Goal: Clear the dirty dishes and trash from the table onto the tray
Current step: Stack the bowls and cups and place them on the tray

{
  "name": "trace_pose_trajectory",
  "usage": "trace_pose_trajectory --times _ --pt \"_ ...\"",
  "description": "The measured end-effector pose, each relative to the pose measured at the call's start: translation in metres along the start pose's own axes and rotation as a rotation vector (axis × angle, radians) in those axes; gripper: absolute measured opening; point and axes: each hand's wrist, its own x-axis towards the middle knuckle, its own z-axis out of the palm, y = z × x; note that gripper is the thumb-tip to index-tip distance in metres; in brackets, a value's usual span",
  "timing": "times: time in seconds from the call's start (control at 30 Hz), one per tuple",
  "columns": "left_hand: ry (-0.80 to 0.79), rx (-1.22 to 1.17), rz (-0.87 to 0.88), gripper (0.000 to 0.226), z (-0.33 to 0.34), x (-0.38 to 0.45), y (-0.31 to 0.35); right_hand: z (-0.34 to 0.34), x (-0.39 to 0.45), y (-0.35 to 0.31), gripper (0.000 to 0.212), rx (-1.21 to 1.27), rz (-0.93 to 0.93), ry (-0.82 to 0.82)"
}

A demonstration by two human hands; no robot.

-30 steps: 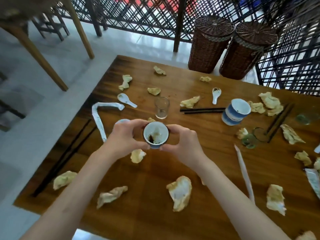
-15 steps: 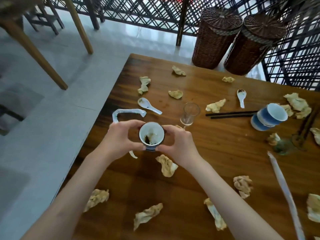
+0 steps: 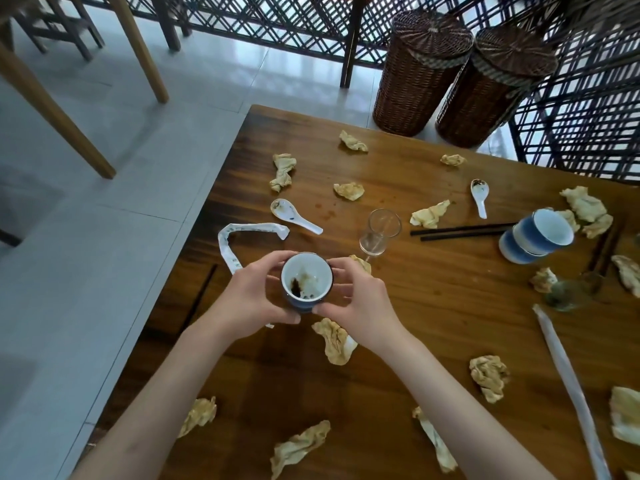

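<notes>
Two hands cupping one dirty cup above the wooden table: left hand curled round its left side, right hand round its right. Dark dregs inside. Crumpled napkins scattered all over, empty glass just beyond, stacked blue cups well to the right.

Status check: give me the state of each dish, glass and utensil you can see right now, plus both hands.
Cup: held above the table, upright, dark residue inside.
Left hand: grips the cup.
Right hand: grips the cup.
Clear glass: upright, looks empty.
Blue bowls: stacked, tilted.
Near spoon: lying, soiled.
Far spoon: lying, soiled.
Chopsticks: lying flat.
Crumpled napkins: scattered on the table.
</notes>
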Motion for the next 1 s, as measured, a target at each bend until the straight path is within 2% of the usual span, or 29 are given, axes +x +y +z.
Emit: trace_pose_trajectory --times 0.1,0.2,0.43,0.7,1.0 --pt "0.029 -0.079 0.014 0.089 0.016 0.004 -0.004 0.000 0.001 0.000 0.069 -0.002 -0.002 -0.011" --pt "0.118 -0.116 0.011 0.085 0.031 0.008 -0.008 -0.001 0.003 0.000 0.070 0.005 -0.011 -0.025" --pt "0.249 -0.022 0.051 0.083 0.047 0.012 -0.016 -0.001 0.005 0.003 0.070 0.002 -0.008 -0.032" --pt "0.208 -0.029 0.102 0.080 0.044 0.018 -0.001 -0.018 -0.001 0.007 0.066 0.014 -0.048 0.006" --pt "0.124 -0.088 0.160 0.082 0.069 0.035 0.051 -0.079 -0.018 0.022 0.066 -0.005 -0.039 0.053"
